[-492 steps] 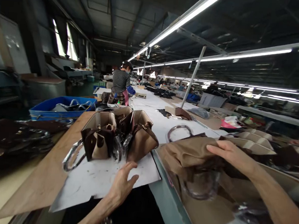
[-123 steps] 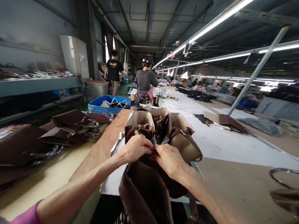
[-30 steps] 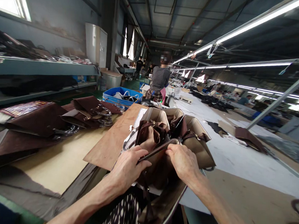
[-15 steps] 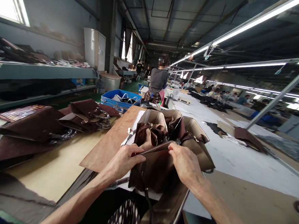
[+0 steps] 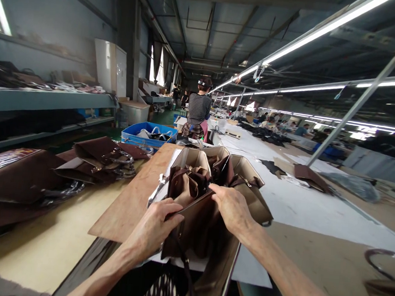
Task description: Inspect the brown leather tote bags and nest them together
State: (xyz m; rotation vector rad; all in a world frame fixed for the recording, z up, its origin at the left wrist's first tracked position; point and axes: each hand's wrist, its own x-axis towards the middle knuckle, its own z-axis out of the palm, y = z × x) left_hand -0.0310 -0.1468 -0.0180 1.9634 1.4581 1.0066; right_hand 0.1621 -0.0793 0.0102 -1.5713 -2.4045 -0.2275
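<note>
A brown handbag (image 5: pixel 191 233) with a lighter lining stands open at the near edge of the table, tilted toward me. My left hand (image 5: pixel 156 222) pinches the left part of its upper edge between thumb and fingers. Farther along that edge, on the right, my right hand (image 5: pixel 232 209) is closed with its fingertips on the rim. A dark strap with a small metal fitting hangs down the bag's near side. Just beyond stand more open bags, one with crumpled brown lining (image 5: pixel 190 181) and another showing a zipper (image 5: pixel 256 199). My fingertips partly hide the edge.
Brown bags with wrapped handles (image 5: pixel 97 159) are heaped on the left, beside a tan board (image 5: pixel 130 190). A blue bin (image 5: pixel 147 133) stands beyond. A person in a striped top (image 5: pixel 198 109) is farther along the white-covered table (image 5: pixel 294 209). A metal post (image 5: pixel 352 111) rises on the right.
The view has turned slightly right, so most things sit farther left. Both hands keep hold of the bag's edge, which now slopes more steeply up toward my right hand.
</note>
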